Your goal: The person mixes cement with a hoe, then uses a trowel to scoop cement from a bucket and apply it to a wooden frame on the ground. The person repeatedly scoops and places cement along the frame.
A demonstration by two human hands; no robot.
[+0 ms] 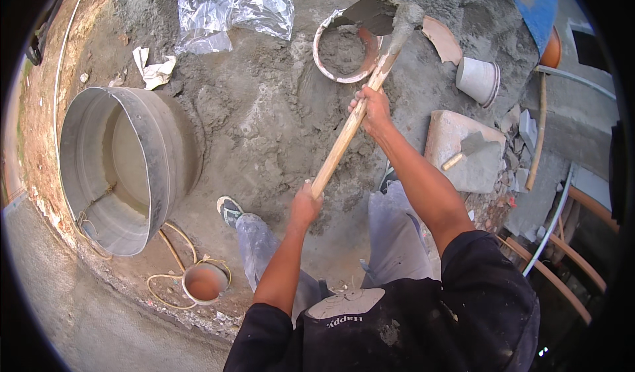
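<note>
- The hoe (pixel 344 137) runs slantwise in front of you, low end by your left leg, head up over the bucket (pixel 320 59).
- Your left hand (pixel 306 202) wraps the wooden handle (pixel 340 144) near its bottom end, fingers closed round it.
- Your right hand (pixel 372 107) is curled round the same handle farther up, toward the head; both hands grip, neither is spread.
- The blade (pixel 370 16) sits at the far side of the bucket's mouth, coated in grey mortar; whether it touches the rim, you cannot tell from here.
- Weight: likely head-heavy, more so with paste clinging to the blade. Expect the far end to dip; the right hand probably carries most of it.
- Stiffness: the handle looks rigid and should pass force straight through, with little flex.
- Slip: the wood is bare at mid-length but smeared near the head. Best hold seems the clean stretch, hands well apart; the smeared part could slide.
- The mortar (pixel 340 51) in the bucket looks thick and soft; it should cling and drag.
- The bucket wall looks thin; a hard knock might crack it. A broken curved shard (pixel 442 40) lies just beside, on the ground (pixel 264 140).
</note>
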